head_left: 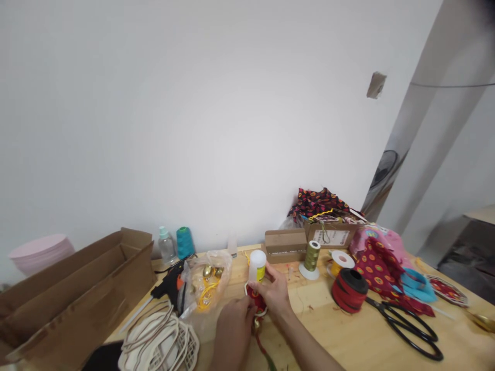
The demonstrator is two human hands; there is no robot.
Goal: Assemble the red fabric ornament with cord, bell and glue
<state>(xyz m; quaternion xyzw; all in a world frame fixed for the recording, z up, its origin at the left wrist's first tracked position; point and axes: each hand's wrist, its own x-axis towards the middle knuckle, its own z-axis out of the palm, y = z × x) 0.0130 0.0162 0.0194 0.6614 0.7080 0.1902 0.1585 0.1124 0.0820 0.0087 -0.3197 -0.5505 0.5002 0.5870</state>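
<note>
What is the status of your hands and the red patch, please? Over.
Left hand, right hand: both on red patch. Patch pale-edged, partly hidden. White bottle close behind, perhaps in the way.

legible text: none | yellow bottle label (260, 273), white box label (334, 237): apparently print, too blurred

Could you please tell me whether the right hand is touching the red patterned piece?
Touching: the head view shows the right hand holding the red patterned piece, its thumb lying over the upper part.
</note>
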